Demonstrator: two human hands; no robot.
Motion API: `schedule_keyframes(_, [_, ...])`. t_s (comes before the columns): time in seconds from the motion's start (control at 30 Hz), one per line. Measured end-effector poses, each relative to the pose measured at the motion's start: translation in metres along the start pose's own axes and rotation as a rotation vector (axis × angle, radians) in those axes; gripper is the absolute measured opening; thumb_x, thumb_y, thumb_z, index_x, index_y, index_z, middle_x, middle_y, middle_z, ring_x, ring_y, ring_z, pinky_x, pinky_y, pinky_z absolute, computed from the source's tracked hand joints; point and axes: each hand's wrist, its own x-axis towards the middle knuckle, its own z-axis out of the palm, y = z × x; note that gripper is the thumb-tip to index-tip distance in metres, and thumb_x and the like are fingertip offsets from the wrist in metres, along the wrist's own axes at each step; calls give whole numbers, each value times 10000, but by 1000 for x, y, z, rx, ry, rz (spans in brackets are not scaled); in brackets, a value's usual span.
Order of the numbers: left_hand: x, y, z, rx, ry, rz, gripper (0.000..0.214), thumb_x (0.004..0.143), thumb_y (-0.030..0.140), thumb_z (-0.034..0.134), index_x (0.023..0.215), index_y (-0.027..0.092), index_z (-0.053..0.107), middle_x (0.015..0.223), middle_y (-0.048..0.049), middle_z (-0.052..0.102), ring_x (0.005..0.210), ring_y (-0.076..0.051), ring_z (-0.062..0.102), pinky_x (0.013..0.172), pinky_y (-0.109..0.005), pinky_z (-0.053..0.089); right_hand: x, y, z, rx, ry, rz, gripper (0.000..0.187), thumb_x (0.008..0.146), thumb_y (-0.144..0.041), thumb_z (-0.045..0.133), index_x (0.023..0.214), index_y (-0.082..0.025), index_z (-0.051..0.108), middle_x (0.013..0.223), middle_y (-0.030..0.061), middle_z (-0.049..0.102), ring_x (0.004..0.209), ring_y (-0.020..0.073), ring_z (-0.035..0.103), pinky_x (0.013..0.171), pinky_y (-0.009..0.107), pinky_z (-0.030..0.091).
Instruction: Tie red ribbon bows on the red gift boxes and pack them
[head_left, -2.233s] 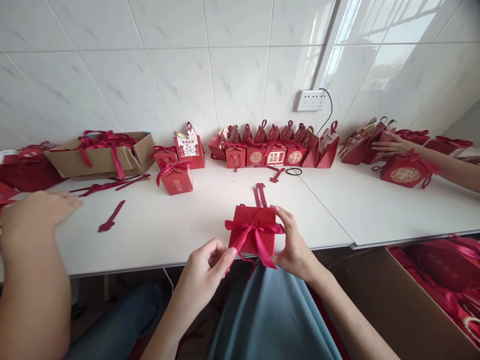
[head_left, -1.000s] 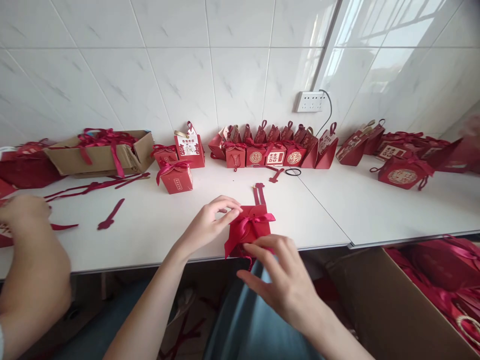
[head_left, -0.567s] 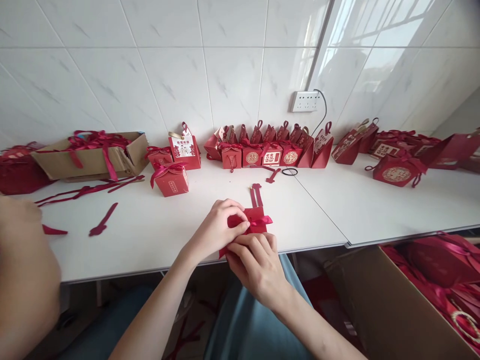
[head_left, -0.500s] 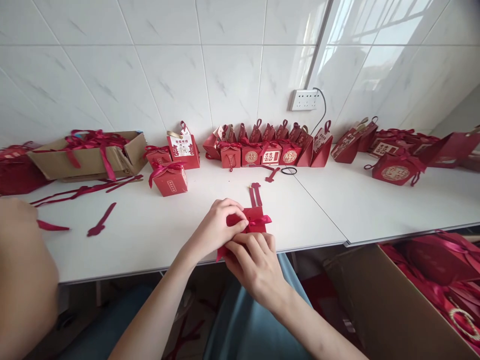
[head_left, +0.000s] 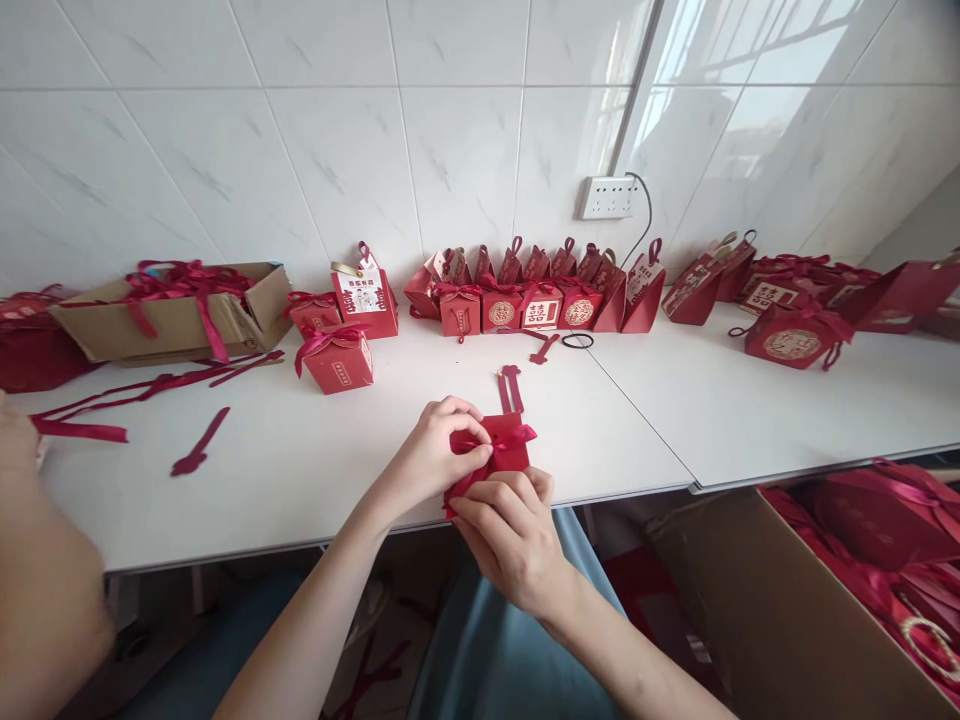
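Observation:
A small red gift box (head_left: 504, 447) with a red ribbon bow sits at the near edge of the white table (head_left: 675, 410). My left hand (head_left: 431, 450) is curled over its left side, fingers pinching the ribbon at the bow. My right hand (head_left: 510, 535) comes up from below the table edge and pinches the ribbon at the box's front. Most of the box front is hidden by my fingers. Two red paper tags (head_left: 510, 388) lie just behind the box.
A row of finished red boxes (head_left: 525, 295) lines the tiled wall. A cardboard box of ribbons (head_left: 172, 310) sits at the left, loose ribbons (head_left: 150, 385) beside it. Another person's arm (head_left: 37, 590) is at the far left. An open carton (head_left: 825, 590) of red items stands at lower right.
My right hand has moved from the box's right side to its front. My left hand rose onto the bow. Both now pinch the ribbon. The other person's arm has drawn back to the left.

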Motion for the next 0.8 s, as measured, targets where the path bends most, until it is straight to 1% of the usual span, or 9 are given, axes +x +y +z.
schedule_keyframes(0.17, [1, -5, 3, 14, 16, 6, 100, 751, 292, 592, 737, 224, 664, 1064, -24, 572, 1049, -215, 520, 967, -357, 402, 1, -4, -3, 33, -12, -39, 80, 855, -139, 582, 906, -198, 602, 784, -14, 682, 727, 120, 559, 757, 323, 336])
schedule_keyframes(0.27, [0, -5, 3, 19, 22, 18, 112, 759, 308, 594, 749, 219, 662, 1055, -30, 576, 1050, -218, 518, 966, -362, 403, 3, 0, -11, 63, -8, -10, 64, 865, -230, 560, 908, -188, 583, 792, 12, 664, 729, 139, 555, 742, 330, 342])
schedule_keyframes(0.33, [0, -4, 2, 18, 18, 30, 128, 767, 326, 592, 752, 218, 659, 1053, -35, 578, 1056, -226, 516, 964, -374, 405, 5, 7, -22, 32, 30, 104, 159, 873, -325, 511, 871, -173, 556, 752, 39, 624, 697, 159, 536, 698, 330, 349])
schedule_keyframes(0.4, [-1, -3, 2, 19, 13, 33, 130, 776, 330, 584, 756, 223, 656, 1063, -35, 577, 1068, -231, 510, 963, -384, 405, 4, 15, -35, -22, 0, 304, 247, 882, -386, 453, 770, -177, 521, 659, 29, 561, 617, 159, 494, 648, 321, 344])
schedule_keyframes(0.47, [-1, -2, 2, 22, 12, 30, 116, 780, 318, 580, 761, 229, 653, 1071, -28, 574, 1072, -228, 508, 965, -386, 402, 3, 21, -46, 13, -177, 542, 347, 898, -423, 409, 643, -194, 460, 555, -10, 477, 520, 132, 422, 592, 295, 329])
schedule_keyframes(0.53, [-1, -2, 3, 22, 16, 28, 103, 776, 305, 582, 758, 230, 650, 1066, -24, 573, 1063, -224, 513, 964, -387, 401, 2, 23, -52, 172, -391, 746, 424, 899, -476, 389, 579, -197, 412, 513, -32, 415, 480, 110, 359, 530, 264, 306])
schedule_keyframes(0.57, [-1, -2, 3, 21, 19, 28, 99, 773, 301, 583, 754, 230, 649, 1063, -24, 573, 1058, -224, 516, 964, -389, 401, 1, 23, -53, 265, -456, 818, 438, 893, -495, 391, 573, -197, 403, 516, -35, 401, 483, 105, 341, 502, 251, 290])
schedule_keyframes(0.63, [-1, -2, 3, 16, 24, 29, 102, 771, 302, 580, 752, 228, 648, 1061, -27, 574, 1056, -226, 519, 960, -392, 404, -1, 23, -53, 413, -485, 893, 430, 880, -506, 405, 584, -193, 411, 550, -32, 402, 517, 104, 336, 478, 236, 272])
schedule_keyframes(0.8, [-1, -2, 3, 5, 16, 20, 118, 769, 314, 578, 734, 224, 646, 1062, -35, 575, 1067, -229, 515, 956, -386, 408, -4, 27, -54, 607, -459, 917, 427, 857, -512, 430, 579, -189, 407, 565, -39, 366, 535, 100, 309, 497, 230, 265])
